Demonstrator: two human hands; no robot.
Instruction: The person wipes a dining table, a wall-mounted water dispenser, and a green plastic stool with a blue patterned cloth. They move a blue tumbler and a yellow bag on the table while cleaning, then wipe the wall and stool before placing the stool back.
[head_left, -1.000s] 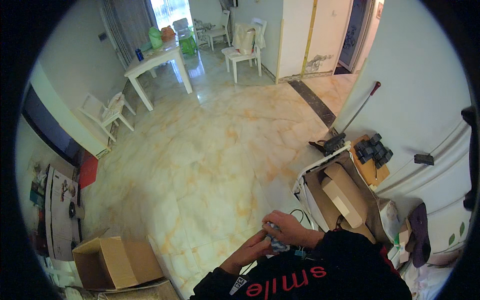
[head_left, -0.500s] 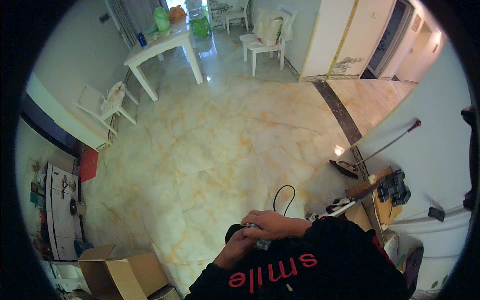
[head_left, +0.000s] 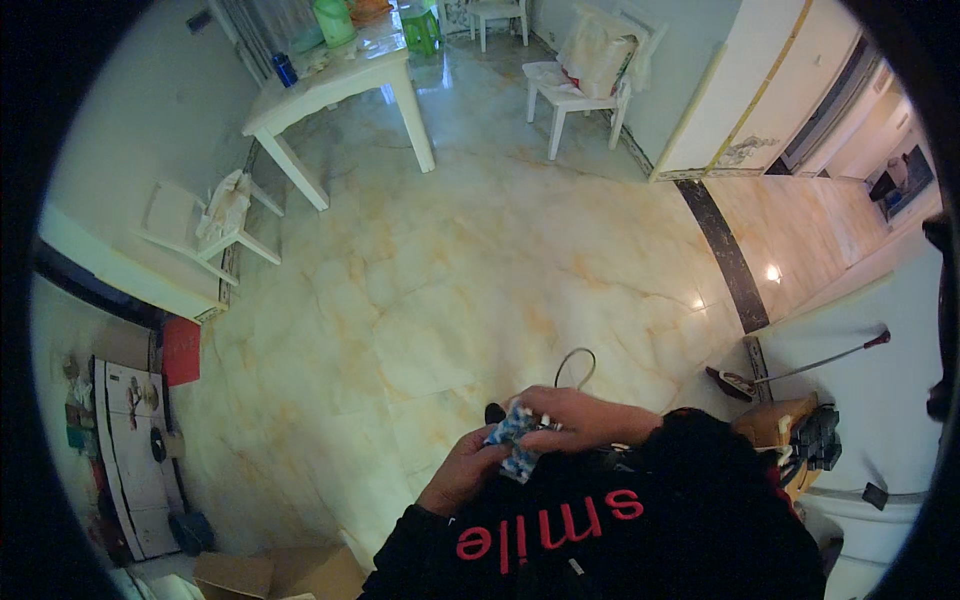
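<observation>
A small blue-and-white packet (head_left: 513, 440) is gripped close to the chest, between the left hand (head_left: 468, 470) and the right hand (head_left: 572, 415), both closed on it. Its long axis seems tilted, upper end pointing away from the body, though blur obscures this. A thin cable (head_left: 577, 362) is looped above the marble floor (head_left: 450, 270).

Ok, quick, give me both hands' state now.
Left hand: closed on the blue-and-white object.
Right hand: closed on the same object from above.

Glossy cream marble floor (head_left: 450, 290) fills the room — a dark strip (head_left: 730, 265) crosses it at right. Far off stand a white table (head_left: 335, 85) and white chair (head_left: 575, 95); a cardboard box (head_left: 270, 575) sits near left.
</observation>
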